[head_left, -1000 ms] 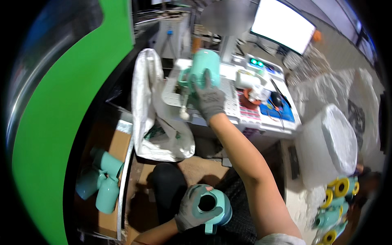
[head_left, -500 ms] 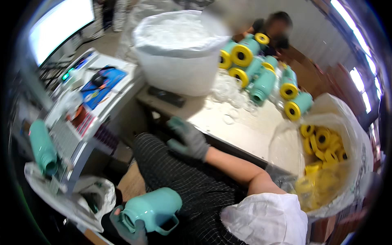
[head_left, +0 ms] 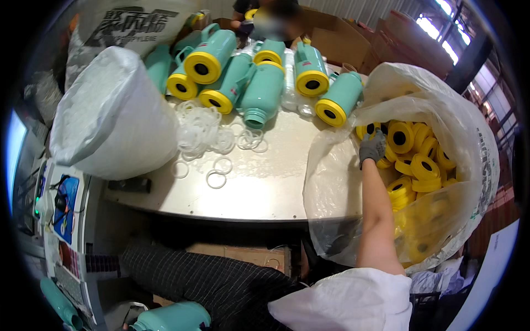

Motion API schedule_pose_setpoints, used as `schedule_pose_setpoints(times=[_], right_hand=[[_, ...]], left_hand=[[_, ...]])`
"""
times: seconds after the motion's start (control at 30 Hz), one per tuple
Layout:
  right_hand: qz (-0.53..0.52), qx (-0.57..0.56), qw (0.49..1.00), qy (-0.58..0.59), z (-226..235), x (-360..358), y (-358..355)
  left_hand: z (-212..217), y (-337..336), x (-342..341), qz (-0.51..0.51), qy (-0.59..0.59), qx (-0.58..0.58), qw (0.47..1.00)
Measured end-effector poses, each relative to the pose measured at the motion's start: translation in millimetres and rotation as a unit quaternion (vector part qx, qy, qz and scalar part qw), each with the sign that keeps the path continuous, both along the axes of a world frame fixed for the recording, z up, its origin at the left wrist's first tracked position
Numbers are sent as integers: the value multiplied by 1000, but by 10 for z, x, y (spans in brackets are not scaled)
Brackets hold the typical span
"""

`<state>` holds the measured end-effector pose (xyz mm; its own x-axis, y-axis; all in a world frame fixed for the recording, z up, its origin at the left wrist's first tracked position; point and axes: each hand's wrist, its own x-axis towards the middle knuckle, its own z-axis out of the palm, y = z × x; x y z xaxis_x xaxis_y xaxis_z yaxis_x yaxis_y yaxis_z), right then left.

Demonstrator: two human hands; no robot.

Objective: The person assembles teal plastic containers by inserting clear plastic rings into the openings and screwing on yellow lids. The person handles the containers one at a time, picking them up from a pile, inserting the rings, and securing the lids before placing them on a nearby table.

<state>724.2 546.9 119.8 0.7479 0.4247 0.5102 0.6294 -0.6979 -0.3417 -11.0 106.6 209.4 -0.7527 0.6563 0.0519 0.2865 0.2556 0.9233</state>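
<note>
My right hand point(head_left: 373, 147), in a grey glove, reaches into the clear plastic bag point(head_left: 331, 176) at the right. Its fingers close on the edge of a yellow round base cap point(head_left: 366, 129) with a dark centre, and other yellow caps point(head_left: 424, 166) lie heaped beside it. Low at the left, a green thermos jug shell point(head_left: 175, 317) lies tilted by my lap, partly cut off by the frame's lower edge. My left hand is almost wholly out of the picture; only a fingertip shows at the jug's mouth.
Several green jugs point(head_left: 264, 94), most with yellow bases, stand or lie along the table's point(head_left: 265, 187) far side. White rings point(head_left: 201, 132) are piled before them. A full white sack point(head_left: 116, 116) stands at left. Another green shell point(head_left: 59, 303) lies lower left. A person point(head_left: 276, 22) sits beyond.
My view has swung right. My right hand has gone from above my lap to the yellow caps in the bag. The jug at my left now sits lower in view.
</note>
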Motion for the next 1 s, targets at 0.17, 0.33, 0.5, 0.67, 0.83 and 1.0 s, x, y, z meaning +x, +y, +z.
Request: schedule_pose_setpoints(times=[0.17,0.33,0.5,0.67,0.83,1.0], right_hand=[[-63,-285,954,-66,161,498,-472],[4,-336,927,-167,-188,802,-642],[214,-149,939,-225,4,-455,-873],[369,-113,886,-256,-150,-833,-899],[412,-3,875,-255,159,-1132,-776],[159,56,954,-250,663,-631,-721]], left_hand=[[-68,158,-250,-48,33,-30,998],[-54,464,-357,-141,68,-134,978],[381,626,101,-173,145,-288,931],[-161,340,-219,-157,86,-123,976],[-399,100,-347,-126,108,-61,984],[-510,-64,-507,-122,66,-61,988]])
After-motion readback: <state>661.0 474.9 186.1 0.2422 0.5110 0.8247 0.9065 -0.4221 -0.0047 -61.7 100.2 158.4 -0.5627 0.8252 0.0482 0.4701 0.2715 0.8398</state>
